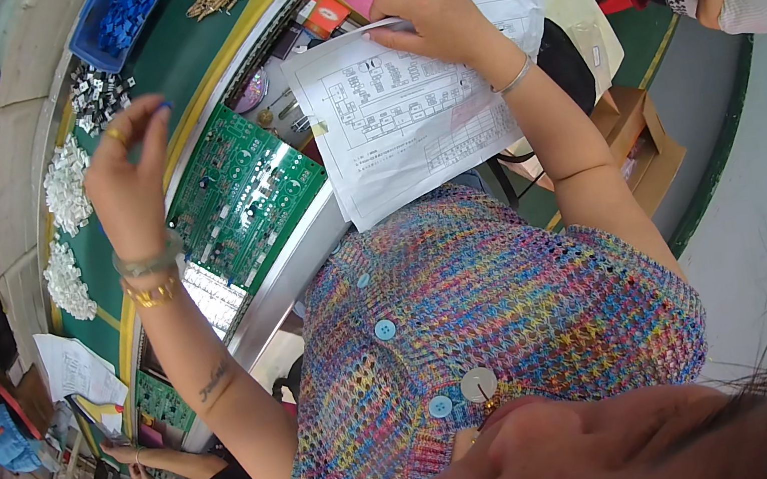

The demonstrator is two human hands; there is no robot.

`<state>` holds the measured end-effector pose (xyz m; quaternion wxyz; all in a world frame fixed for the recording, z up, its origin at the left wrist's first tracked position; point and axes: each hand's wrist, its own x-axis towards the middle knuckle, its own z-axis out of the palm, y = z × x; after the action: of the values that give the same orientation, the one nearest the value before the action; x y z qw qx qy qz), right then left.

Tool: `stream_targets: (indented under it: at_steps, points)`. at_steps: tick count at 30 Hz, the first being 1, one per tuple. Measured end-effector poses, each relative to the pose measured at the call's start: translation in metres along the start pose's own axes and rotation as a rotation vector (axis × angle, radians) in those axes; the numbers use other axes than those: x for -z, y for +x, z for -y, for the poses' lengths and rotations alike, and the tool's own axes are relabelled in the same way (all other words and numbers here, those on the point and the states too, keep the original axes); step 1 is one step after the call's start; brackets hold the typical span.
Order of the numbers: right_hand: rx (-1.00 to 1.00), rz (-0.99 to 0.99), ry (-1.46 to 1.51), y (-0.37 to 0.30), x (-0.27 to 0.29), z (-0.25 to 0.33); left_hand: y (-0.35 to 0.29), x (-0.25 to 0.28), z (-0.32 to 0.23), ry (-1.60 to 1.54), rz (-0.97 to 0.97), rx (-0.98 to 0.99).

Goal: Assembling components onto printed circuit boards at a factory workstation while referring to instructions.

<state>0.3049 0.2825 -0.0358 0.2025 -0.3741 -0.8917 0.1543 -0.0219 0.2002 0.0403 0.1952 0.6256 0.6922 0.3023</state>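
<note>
The right hand (434,23) grips a printed diagram sheet (403,114). The left hand (124,171) pinches what may be a tiny blue part (165,104) above the green circuit board (245,197).

I see my left hand (127,171) raised toward ten o'clock, forearm rising from the lower edge, thumb and forefinger pinched together at the top (whether anything sits between them I can't tell). My right hand (434,23) reaches up toward twelve o'clock, arm nearly straight, fingers curled closed with the knuckles facing me.
</note>
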Motion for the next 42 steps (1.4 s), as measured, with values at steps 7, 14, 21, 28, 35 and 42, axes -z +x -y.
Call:
stream_targets:
  at_steps: [7, 14, 21, 28, 35, 42]
  points:
    - [0.059, -0.024, 0.000, 0.000, -0.002, -0.002, -0.067, 0.014, 0.017, -0.166, 0.077, 0.172]
    - [0.056, -0.015, 0.012, 0.002, 0.001, -0.001, -0.102, 0.019, 0.029, -0.224, 0.067, 0.217]
    - [0.041, -0.006, 0.002, 0.000, 0.001, -0.001, -0.111, 0.017, 0.024, -0.218, 0.096, 0.262]
    - [0.039, 0.007, 0.012, 0.001, 0.001, 0.000, -0.111, 0.015, 0.019, -0.202, 0.112, 0.223]
    - [0.015, 0.032, 0.026, 0.002, 0.002, -0.001, -0.119, 0.015, 0.024, -0.170, 0.095, 0.259]
    - [0.000, 0.019, 0.068, 0.002, 0.005, -0.001, -0.124, 0.016, 0.019, -0.161, 0.090, 0.207]
